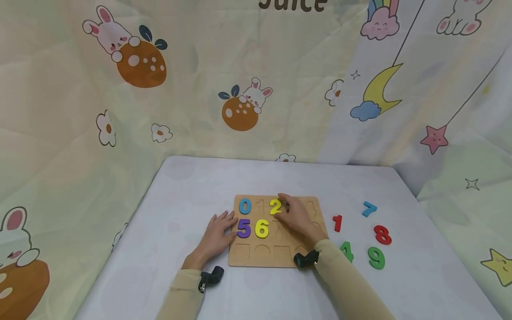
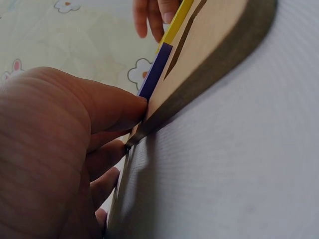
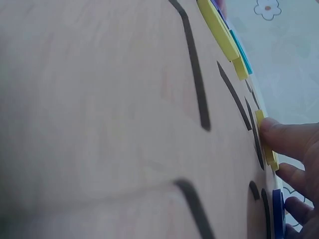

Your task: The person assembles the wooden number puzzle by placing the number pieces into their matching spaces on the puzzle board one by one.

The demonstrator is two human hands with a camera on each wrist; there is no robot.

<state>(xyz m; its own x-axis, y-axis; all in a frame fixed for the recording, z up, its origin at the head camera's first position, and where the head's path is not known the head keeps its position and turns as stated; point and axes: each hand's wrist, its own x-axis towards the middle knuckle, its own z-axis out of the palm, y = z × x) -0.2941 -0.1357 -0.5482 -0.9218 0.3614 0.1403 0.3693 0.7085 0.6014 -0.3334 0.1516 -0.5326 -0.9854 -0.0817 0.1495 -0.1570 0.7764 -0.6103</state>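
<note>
A wooden number board point(image 1: 256, 258) lies on the table. My right hand point(image 1: 298, 218) is over its top row, thumb and fingers pinching the yellow number 2 point(image 1: 275, 206) by its edge. In the right wrist view a dark blue piece point(image 3: 278, 214) sits beside that hand's lower fingers; in the head view the hand mostly hides it. My left hand point(image 1: 216, 235) rests at the board's left edge with fingers extended, the thumb beside the purple number 5 point(image 1: 244, 228). The blue number 0 point(image 1: 245, 206) and yellow number 6 point(image 1: 262, 229) are on the board.
Right of the board lie a red 1 point(image 1: 338, 223), a blue 7 point(image 1: 369, 209), a red 8 point(image 1: 382, 234), a green 9 point(image 1: 376, 258) and a green 4 point(image 1: 347, 251), partly behind the right sleeve point(image 1: 348, 280). A printed cloth point(image 1: 192, 98) hangs behind the white table point(image 1: 200, 186).
</note>
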